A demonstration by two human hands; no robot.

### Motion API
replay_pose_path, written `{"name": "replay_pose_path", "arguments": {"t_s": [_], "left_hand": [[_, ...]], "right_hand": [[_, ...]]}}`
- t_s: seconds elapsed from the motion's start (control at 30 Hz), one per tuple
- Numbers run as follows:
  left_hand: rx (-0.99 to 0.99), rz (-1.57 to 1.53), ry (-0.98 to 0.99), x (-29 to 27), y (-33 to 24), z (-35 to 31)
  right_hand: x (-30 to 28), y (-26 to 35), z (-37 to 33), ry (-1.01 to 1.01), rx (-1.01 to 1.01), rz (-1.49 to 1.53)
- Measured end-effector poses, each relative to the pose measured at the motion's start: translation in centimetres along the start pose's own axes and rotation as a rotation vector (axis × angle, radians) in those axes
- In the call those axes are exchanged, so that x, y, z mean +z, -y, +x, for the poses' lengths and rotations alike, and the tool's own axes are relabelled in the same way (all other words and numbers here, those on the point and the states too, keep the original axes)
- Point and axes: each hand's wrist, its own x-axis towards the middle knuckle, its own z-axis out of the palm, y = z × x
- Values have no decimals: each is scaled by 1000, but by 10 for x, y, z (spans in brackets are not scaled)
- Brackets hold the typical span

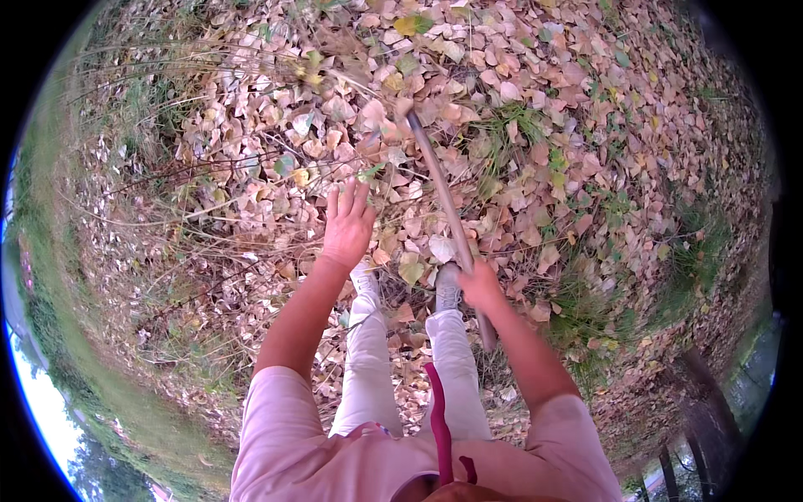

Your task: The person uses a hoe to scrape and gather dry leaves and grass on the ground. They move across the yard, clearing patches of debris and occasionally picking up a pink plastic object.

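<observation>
My right hand point(481, 287) is closed around the lower part of a long wooden-handled tool point(439, 180). Its shaft slants up and left from my grip, with the butt end sticking out below the hand. At the far end is a lighter, blurred knob over the leaves; the kind of head cannot be made out. My left hand point(348, 227) is held out to the left of the shaft, fingers stretched and holding nothing. Under both hands lie dry fallen leaves point(510, 213), with a green leaf point(370, 171) just beyond my left fingertips.
Thin dry stalks and twigs point(209, 209) spread over the ground at the left. Green grass tufts point(510, 125) poke through the leaves at the right. My shoes point(447, 289) stand just below the hands. A dark tree trunk point(707, 402) rises at the lower right.
</observation>
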Motion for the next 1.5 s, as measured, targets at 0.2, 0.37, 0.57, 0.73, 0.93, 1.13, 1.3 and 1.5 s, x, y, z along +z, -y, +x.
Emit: {"name": "replay_pose_path", "arguments": {"t_s": [0.2, 0.37, 0.57, 0.73, 0.93, 1.13, 1.3, 1.5], "left_hand": [[41, 127, 91, 31, -7, 47], [50, 134, 184, 50, -37, 100], [-245, -321, 755, 94, -107, 99], [-627, -834, 560, 196, -140, 13], [-504, -1002, 374, 142, -143, 32], [-263, -772, 405, 107, -88, 28], [-148, -508, 687, 94, -59, -76], [-443, -312, 717, 94, -32, -153]], "right_hand": [[-21, -54, -79, -70, -4, -174], [-2, -127, -142, -70, 208, -153], [-26, -139, -148, -109, 264, -108], [-27, -136, -80, -223, 60, -190], [-61, -123, 34, -395, -20, -232], [-49, -243, -85, -424, 201, -232], [-55, -275, -264, -208, 410, -470], [-25, -190, -157, -309, 32, -246]]}}
